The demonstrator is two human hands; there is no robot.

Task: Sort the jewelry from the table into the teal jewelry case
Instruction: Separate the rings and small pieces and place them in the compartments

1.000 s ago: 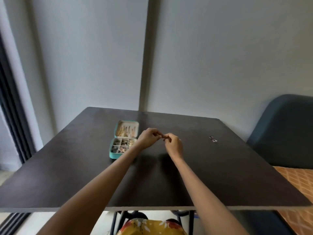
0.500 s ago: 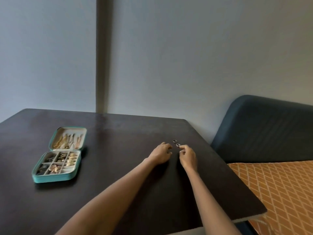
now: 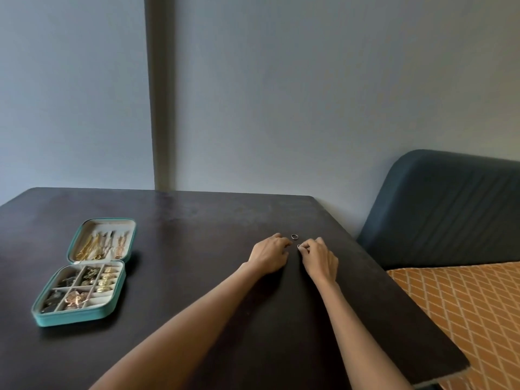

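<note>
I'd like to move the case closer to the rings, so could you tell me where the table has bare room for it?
Bare tabletop lies between the teal jewelry case and the left hand, and along the far edge. It is crowded where both hands meet: the right hand pinches one ring, another ring lies just beyond.

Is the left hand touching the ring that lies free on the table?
Apart. The head view shows a strip of dark table between the left hand fingertips and the free ring, which lies just beyond them.

Teal case (image 3: pixel 81 316), dark table (image 3: pixel 197 249), orange-latticed cushion (image 3: pixel 464 311)
</note>
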